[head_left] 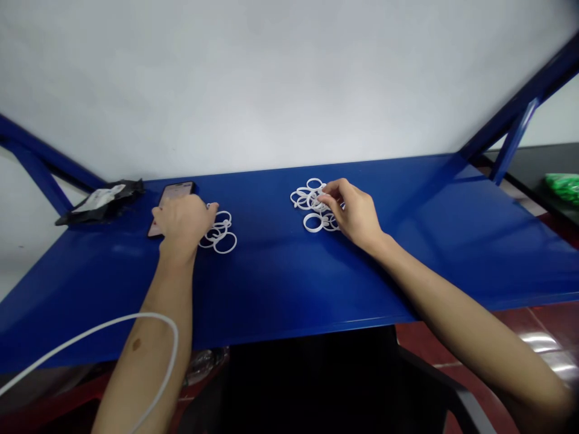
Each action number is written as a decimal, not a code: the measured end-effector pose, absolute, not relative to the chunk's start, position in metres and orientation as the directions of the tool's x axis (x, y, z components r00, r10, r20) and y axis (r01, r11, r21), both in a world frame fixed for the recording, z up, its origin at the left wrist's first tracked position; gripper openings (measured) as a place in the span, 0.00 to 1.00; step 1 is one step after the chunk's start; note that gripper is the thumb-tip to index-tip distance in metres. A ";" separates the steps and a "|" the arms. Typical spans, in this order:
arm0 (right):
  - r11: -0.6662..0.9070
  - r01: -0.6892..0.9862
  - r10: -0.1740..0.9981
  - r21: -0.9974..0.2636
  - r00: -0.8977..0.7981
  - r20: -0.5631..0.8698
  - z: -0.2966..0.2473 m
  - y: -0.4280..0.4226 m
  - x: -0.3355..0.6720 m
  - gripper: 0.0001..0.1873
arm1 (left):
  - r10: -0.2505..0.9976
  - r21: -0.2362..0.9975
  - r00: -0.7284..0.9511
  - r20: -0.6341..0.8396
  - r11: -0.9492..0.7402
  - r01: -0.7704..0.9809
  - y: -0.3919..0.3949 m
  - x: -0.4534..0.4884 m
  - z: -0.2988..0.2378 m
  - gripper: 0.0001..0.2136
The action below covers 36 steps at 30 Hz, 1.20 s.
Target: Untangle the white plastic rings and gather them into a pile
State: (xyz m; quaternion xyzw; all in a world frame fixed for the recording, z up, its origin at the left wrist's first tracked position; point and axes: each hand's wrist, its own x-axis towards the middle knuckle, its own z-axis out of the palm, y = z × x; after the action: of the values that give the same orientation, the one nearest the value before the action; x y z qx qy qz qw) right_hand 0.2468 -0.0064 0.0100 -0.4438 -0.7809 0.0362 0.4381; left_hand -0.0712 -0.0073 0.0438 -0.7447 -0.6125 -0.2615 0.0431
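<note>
My left hand (184, 222) lies palm down over the near part of a smartphone (178, 190). Its thumb sticks out to the right and its little finger to the left; the other fingertips are hidden behind the hand. Beside that thumb is a small group of thin white plastic rings (225, 243), each with a little tab. My right hand (355, 211) is at a larger, tangled pile of similar white rings (313, 222). Thumb and forefinger are bent close together over the pile, pinching at a ring. The hand covers the pile's right side.
A blue table (271, 289) with angled blue braces stands against a white wall. At the back left lies a black plastic package (103, 202) with a white label. A white cable (99, 325) curves across my left forearm. Something green (563, 187) sits on a dark surface at far right.
</note>
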 end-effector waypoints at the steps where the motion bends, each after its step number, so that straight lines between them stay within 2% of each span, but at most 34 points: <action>1: 0.567 0.703 0.743 -0.429 -0.212 0.635 0.008 -0.004 0.249 0.05 | 0.887 0.251 0.105 0.449 -0.238 0.938 -0.008 -0.071 0.044 0.12; 6: 0.480 0.826 0.756 -0.296 -0.218 0.618 0.006 0.005 0.257 0.04 | 0.878 0.232 0.072 0.472 -0.203 0.951 -0.007 -0.064 0.039 0.12; 9: 0.507 0.812 0.725 -0.287 -0.222 0.652 0.008 0.002 0.255 0.05 | 0.864 0.169 0.042 0.502 -0.145 0.975 -0.005 -0.046 0.030 0.10; 11: 0.580 0.748 0.701 -0.323 -0.256 0.666 0.011 -0.005 0.249 0.08 | 0.838 0.197 0.116 0.533 -0.256 0.946 -0.006 -0.026 0.024 0.08; 14: 0.690 0.585 0.694 -0.428 -0.365 0.621 0.016 -0.019 0.239 0.13 | 0.746 0.284 0.354 0.564 -0.578 0.765 -0.015 0.005 0.016 0.06; 18: 0.738 0.438 0.675 -0.514 -0.467 0.571 0.016 -0.032 0.230 0.13 | 0.659 0.350 0.404 0.635 -0.711 0.610 -0.031 0.027 0.011 0.05; 22: 0.751 0.441 0.657 -0.491 -0.426 0.623 0.013 -0.032 0.229 0.08 | 0.669 0.419 0.396 0.629 -0.721 0.552 -0.036 0.030 0.010 0.03; 26: 0.732 0.491 0.664 -0.472 -0.362 0.654 0.015 -0.029 0.230 0.08 | 0.709 0.462 0.400 0.581 -0.692 0.555 -0.037 0.031 0.012 0.07; 30: 0.719 0.516 0.680 -0.466 -0.381 0.627 0.016 -0.028 0.231 0.06 | 0.724 0.421 0.401 0.561 -0.667 0.615 -0.037 0.031 0.012 0.04; 36: 0.724 0.512 0.666 -0.463 -0.342 0.663 0.015 -0.024 0.235 0.06 | 0.692 0.361 0.384 0.611 -0.675 0.643 -0.040 0.032 0.017 0.07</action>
State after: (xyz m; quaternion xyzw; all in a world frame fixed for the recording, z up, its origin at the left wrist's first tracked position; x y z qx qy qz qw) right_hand 0.2347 -0.0243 0.0153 -0.3613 -0.8147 0.0866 0.4452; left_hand 0.0324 -0.0400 0.0171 -0.8312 -0.4016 -0.3832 -0.0320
